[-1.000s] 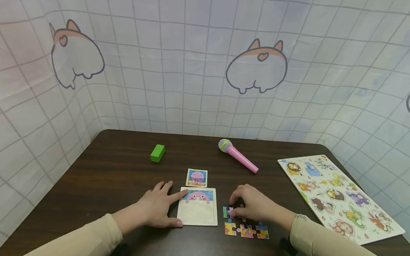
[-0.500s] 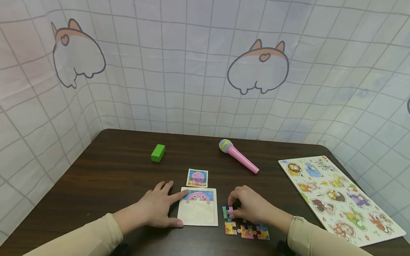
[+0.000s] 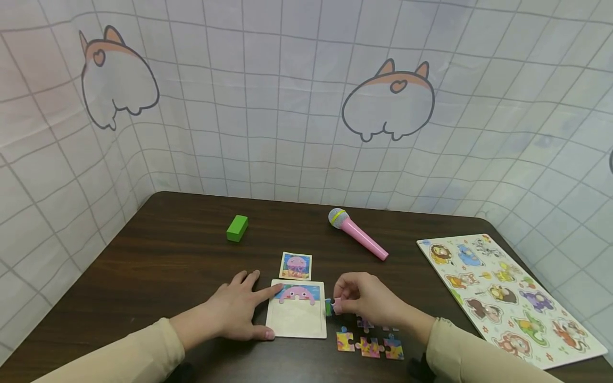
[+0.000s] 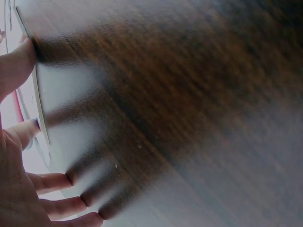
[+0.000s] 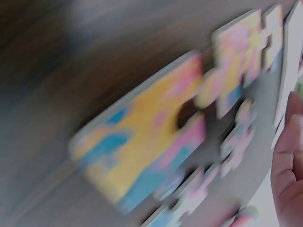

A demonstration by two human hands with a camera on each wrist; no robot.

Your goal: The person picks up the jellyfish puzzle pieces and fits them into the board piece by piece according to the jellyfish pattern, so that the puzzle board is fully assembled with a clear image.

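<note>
My right hand pinches a green-and-pink jigsaw puzzle piece between thumb and fingers, close to the right edge of a pale puzzle tray. Along the tray's top, fitted pieces show a pink jellyfish head. My left hand lies spread at the tray's left side, index fingertip on its upper left corner and thumb at the lower left. Loose yellow-and-pink puzzle pieces lie below my right hand, which partly hides others. In the right wrist view, a corner piece looms large beside several more.
Just beyond the tray lies a small jellyfish picture card. A green block and a pink toy microphone are farther back. At the right, a large animal puzzle board reaches the table's edge.
My right hand has lifted the green-and-pink puzzle piece from the loose pieces and moved it up and left to the tray's edge. My left hand stays in place.
</note>
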